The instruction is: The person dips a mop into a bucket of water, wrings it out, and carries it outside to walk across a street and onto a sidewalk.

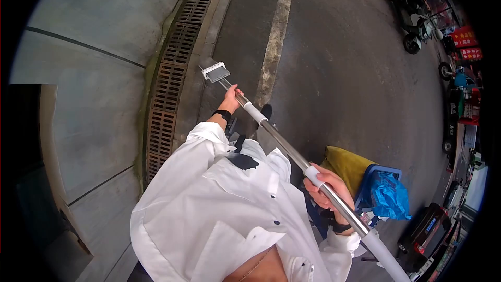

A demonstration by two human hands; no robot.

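left hand (233, 95) wrapped round pole (284, 144) near white head (215, 72) | right hand (338, 181) gripping farther back | grate (166, 87) along wall (104, 130)

Hands (332, 189): two showed, mid-frame.
Pole (288, 147): one crossed the frame's centre.
Wrist straps (224, 115): two were visible.
Blue bag (389, 197): one sat lower right.
Painted line (276, 36): one ran upper centre.
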